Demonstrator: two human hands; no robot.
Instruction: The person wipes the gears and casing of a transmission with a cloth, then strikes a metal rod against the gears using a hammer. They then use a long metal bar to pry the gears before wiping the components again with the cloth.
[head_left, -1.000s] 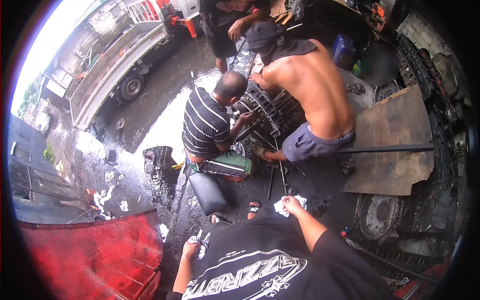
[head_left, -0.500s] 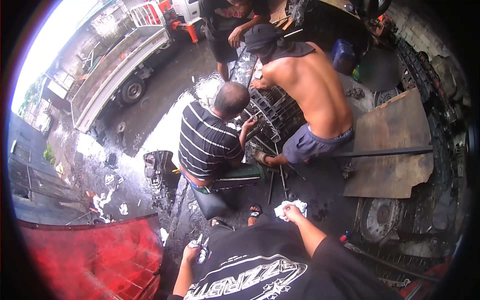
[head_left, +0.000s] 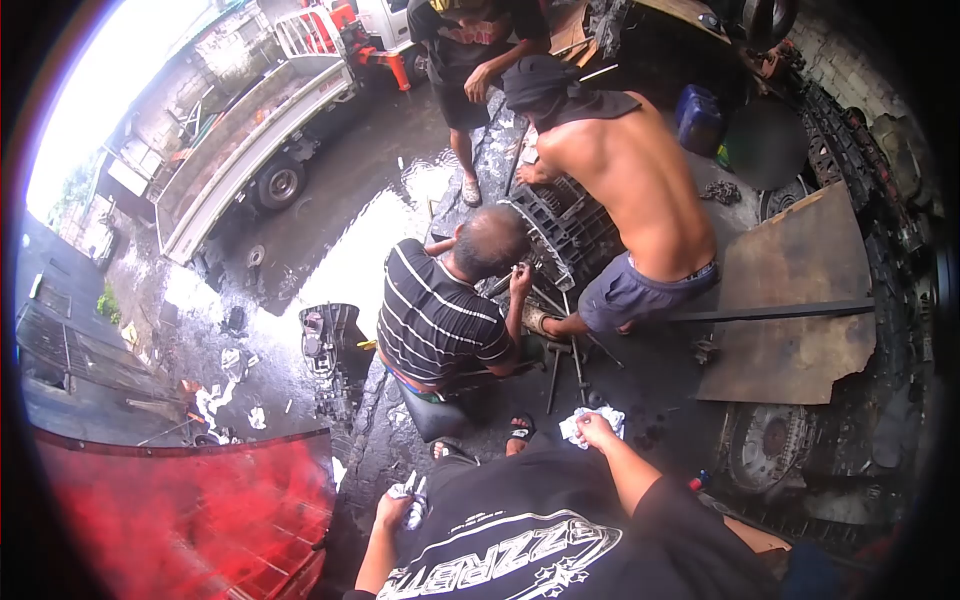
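My left hand [head_left: 392, 507], at the lower left of my dark shirt, is closed round a crumpled white cloth [head_left: 416, 499] with pointed ends sticking up. To the right, my right hand [head_left: 597, 431] pinches another white cloth [head_left: 578, 424], which spreads out past the fingers over the dark floor. Both hands are apart from each other and close to my body. Beyond them, a person in a striped shirt [head_left: 432, 318] sits low beside a metal engine block [head_left: 565, 225], and a shirtless person [head_left: 650, 180] bends over it with a hand on it.
A third person [head_left: 478, 60] stands behind the engine block. Long metal tools [head_left: 578, 365] lie on the wet floor. A red panel [head_left: 190, 500] is at the lower left, a wooden board [head_left: 790, 270] at the right, a flatbed truck [head_left: 250, 150] at the upper left.
The view has shifted slightly, so the scene sits further right and lower. The person in stripes has leaned toward the engine block and raised a hand near the head. Both my hands keep their cloths.
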